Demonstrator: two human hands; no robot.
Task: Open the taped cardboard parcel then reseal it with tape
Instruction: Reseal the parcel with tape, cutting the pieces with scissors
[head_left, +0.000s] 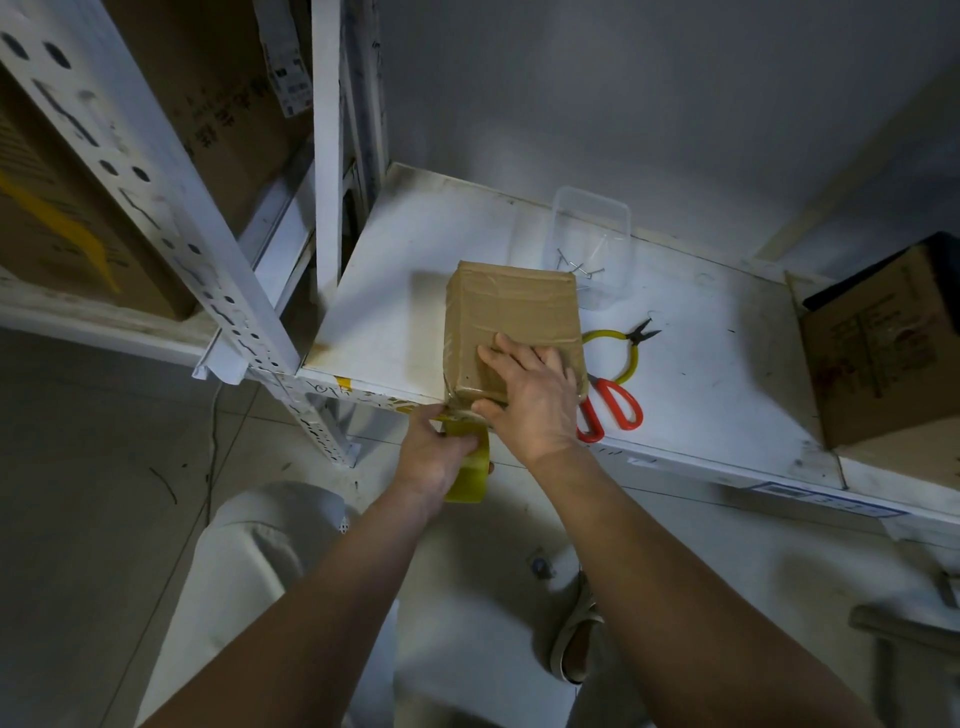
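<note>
A small taped cardboard parcel (511, 317) lies on the white shelf (701, 374), its near end at the shelf's front edge. My right hand (530, 395) rests flat on the parcel's near top, fingers spread and thumb at the front face. Just below the edge, my left hand (436, 452) grips a yellowish tape roll (470, 470) and holds it against the parcel's near bottom corner. The roll is partly hidden by the hand.
Red-handled scissors (615, 408) and yellow-handled pliers (626, 345) lie right of the parcel. A clear plastic tub (592, 239) holding nails stands behind it. An open cardboard box (883, 343) sits at the far right. White perforated shelf posts (171, 208) rise on the left.
</note>
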